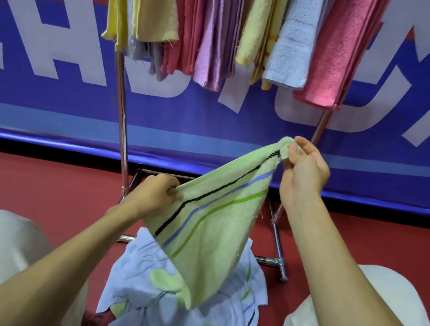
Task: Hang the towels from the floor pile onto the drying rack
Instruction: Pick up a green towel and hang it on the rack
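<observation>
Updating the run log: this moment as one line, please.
step: green striped towel held up | left hand: grips its edge | right hand: pinches its corner | floor pile: towels left | drying rack: towels hung

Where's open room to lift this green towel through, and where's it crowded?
Open: between the rack uprights, under the hanging towels, above the held green towel; bare red floor beside the floor pile. Crowded: the hanging row, no gaps showing.
</observation>
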